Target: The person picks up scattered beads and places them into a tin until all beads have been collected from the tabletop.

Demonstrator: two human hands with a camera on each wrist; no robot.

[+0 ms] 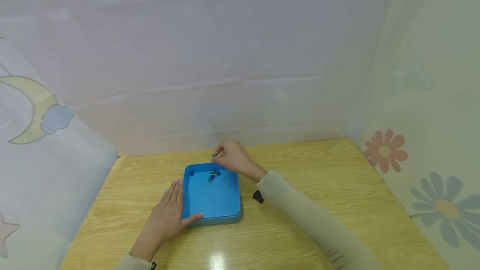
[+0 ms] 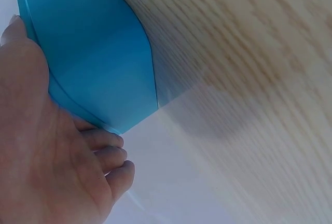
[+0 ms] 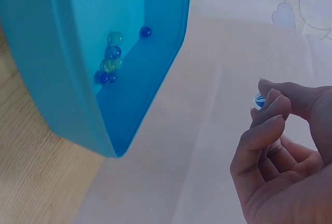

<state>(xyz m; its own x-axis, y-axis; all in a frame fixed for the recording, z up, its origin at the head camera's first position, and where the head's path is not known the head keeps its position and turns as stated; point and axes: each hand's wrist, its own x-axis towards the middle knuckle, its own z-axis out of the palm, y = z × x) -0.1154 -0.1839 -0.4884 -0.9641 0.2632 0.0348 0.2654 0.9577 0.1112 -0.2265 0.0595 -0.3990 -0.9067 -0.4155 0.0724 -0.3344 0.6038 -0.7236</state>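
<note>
A clear glass marble (image 3: 259, 100) with blue swirls is pinched between the thumb and fingers of my right hand (image 1: 235, 157), above the far rim of a blue square tray (image 1: 211, 201). Inside that tray lie several blue, green and yellowish marbles (image 3: 112, 64), most clustered near the far wall. One dark blue marble (image 3: 146, 31) sits apart in the far left corner. My left hand (image 1: 167, 211) rests along the tray's left side, fingers straight and the thumb on the near rim. In the left wrist view, the palm and fingers touch the outside of the tray.
The tray stands on a light wooden table (image 1: 300, 216). A pale cloth backdrop (image 1: 240, 74) hangs behind and on both sides, printed with a moon, a cloud and flowers. The right sleeve (image 1: 307, 216) crosses over the table's right half.
</note>
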